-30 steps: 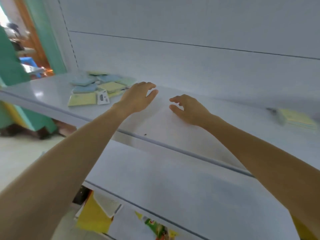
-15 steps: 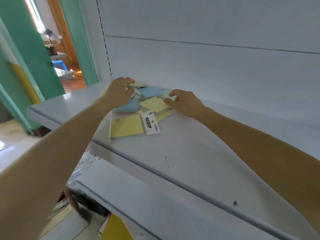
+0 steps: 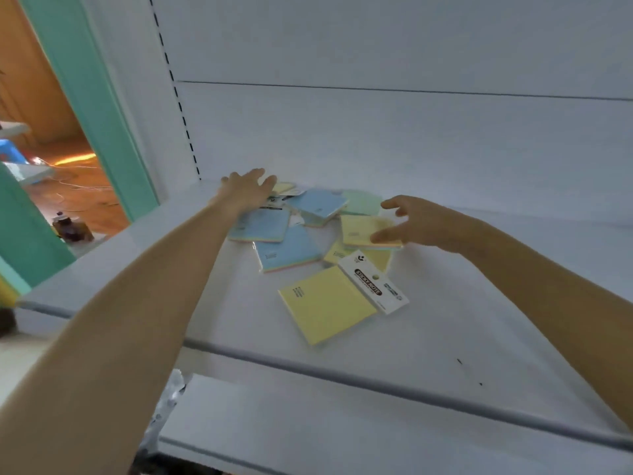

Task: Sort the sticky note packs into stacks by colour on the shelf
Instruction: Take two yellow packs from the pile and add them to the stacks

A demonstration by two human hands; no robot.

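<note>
Spread apart on the right grip, with the thumb at the right edge of the top yellow pack, clamped on nothing yet. Flat and apart too on the left grip, over the blue packs at the far-left corner of the pile, all jumbled on the shelf near the back panel. Looks like the right's pick: lies just left of that thumb, tilted, well across from the left grip.
</note>
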